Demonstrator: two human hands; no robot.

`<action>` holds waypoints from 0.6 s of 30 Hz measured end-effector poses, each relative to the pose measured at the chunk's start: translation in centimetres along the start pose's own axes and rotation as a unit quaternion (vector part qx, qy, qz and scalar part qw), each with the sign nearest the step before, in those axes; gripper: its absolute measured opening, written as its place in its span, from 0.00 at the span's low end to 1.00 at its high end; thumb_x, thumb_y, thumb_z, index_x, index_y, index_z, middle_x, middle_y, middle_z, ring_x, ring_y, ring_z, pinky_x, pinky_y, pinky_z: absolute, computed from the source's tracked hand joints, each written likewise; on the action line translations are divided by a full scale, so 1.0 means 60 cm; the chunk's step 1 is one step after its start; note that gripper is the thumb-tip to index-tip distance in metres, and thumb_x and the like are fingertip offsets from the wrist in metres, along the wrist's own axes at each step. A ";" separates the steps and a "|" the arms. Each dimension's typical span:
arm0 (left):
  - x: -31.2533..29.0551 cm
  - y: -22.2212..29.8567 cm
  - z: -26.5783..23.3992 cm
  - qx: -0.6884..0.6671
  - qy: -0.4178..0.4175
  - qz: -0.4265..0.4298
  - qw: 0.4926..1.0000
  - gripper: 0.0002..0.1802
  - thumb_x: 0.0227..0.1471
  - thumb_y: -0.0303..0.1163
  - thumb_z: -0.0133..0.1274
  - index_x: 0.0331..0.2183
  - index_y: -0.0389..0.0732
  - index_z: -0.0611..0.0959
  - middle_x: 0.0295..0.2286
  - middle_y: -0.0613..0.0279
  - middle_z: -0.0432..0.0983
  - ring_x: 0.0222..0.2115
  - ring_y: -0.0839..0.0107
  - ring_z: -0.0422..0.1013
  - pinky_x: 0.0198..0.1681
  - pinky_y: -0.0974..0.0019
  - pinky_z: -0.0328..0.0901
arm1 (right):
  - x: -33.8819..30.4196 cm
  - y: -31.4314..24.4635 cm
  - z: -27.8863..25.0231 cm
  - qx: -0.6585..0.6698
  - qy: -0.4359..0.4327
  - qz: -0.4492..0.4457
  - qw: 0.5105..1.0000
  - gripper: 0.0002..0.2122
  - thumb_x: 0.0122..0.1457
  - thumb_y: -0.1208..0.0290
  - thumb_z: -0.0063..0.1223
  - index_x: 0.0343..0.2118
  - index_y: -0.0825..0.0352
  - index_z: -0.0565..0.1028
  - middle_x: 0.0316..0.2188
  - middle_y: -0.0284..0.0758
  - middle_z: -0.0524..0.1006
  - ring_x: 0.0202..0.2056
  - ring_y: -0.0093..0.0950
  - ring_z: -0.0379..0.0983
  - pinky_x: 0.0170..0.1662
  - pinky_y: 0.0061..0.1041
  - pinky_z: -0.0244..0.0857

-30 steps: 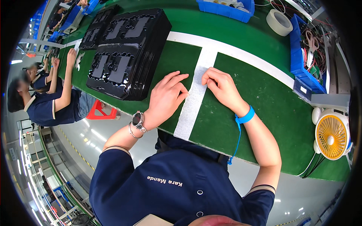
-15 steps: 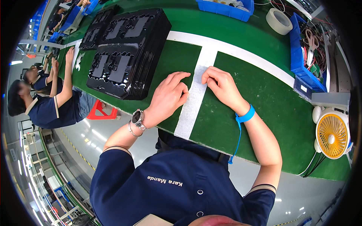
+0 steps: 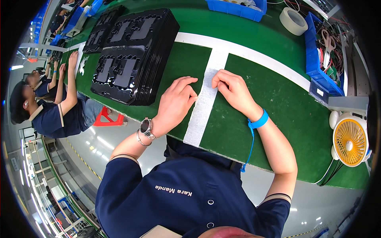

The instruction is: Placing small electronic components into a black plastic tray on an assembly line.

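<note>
A white tape strip (image 3: 199,121) runs from the table's near edge up to a crossing strip. At its left side is my left hand (image 3: 176,101), with a watch and a bracelet on the wrist. Its thumb and index finger come together by the strip's edge, while other fingers reach forward, bent. What lies in that pinch is too small to make out. My right hand (image 3: 234,90), wearing a blue wrist strap (image 3: 258,120), rests at the strip's right side. Its fingers are curled in, and they hide whatever may be between them.
Black moulded trays (image 3: 133,55) are stacked to the left. A tape roll (image 3: 293,21), a blue bin (image 3: 317,51) with scissors (image 3: 328,47) and wires, and a yellow-and-white fan (image 3: 350,141) stand on the right. Another blue bin (image 3: 238,8) is at the back. A co-worker (image 3: 59,111) sits at left.
My left hand has shifted slightly, its thumb and index finger drawing closer together. The right hand keeps its place. The co-worker at left has moved a little.
</note>
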State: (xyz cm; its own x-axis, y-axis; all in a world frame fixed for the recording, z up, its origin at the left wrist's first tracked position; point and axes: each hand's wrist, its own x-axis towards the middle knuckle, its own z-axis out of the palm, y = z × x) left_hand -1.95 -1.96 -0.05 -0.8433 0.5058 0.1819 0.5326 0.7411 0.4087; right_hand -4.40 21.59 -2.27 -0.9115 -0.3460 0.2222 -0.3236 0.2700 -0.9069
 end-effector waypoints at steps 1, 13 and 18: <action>0.002 0.001 0.000 0.007 0.000 0.004 1.000 0.10 0.48 0.24 0.64 0.30 0.38 0.77 0.53 0.60 0.76 0.57 0.56 0.70 0.52 0.57 0.71 | 0.000 0.000 0.000 -0.001 -0.001 0.000 1.000 0.05 0.56 0.83 0.46 0.32 0.70 0.74 0.31 0.38 0.77 0.31 0.37 0.75 0.36 0.35 0.69; 0.007 0.005 0.001 0.047 -0.001 0.043 0.998 0.10 0.46 0.24 0.64 0.28 0.39 0.77 0.51 0.57 0.75 0.58 0.55 0.69 0.53 0.57 0.70 | 0.000 0.004 0.002 0.002 0.005 -0.009 1.000 0.05 0.56 0.83 0.47 0.32 0.70 0.74 0.30 0.38 0.76 0.31 0.38 0.75 0.36 0.35 0.69; 0.010 -0.003 0.004 0.021 -0.013 0.062 0.998 0.11 0.45 0.23 0.63 0.28 0.39 0.76 0.52 0.57 0.74 0.59 0.55 0.68 0.54 0.56 0.70 | 0.000 0.002 0.001 -0.002 0.004 -0.012 1.000 0.05 0.56 0.83 0.47 0.31 0.70 0.74 0.30 0.39 0.76 0.31 0.38 0.75 0.36 0.35 0.69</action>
State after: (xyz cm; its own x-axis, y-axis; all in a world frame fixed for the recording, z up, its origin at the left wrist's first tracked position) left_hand -2.52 -1.71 -0.21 -0.7690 0.6051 0.2060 0.6356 0.6898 0.3466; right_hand -4.44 21.59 -2.41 -0.9055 -0.3453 0.2467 -0.3462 0.2648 -0.9000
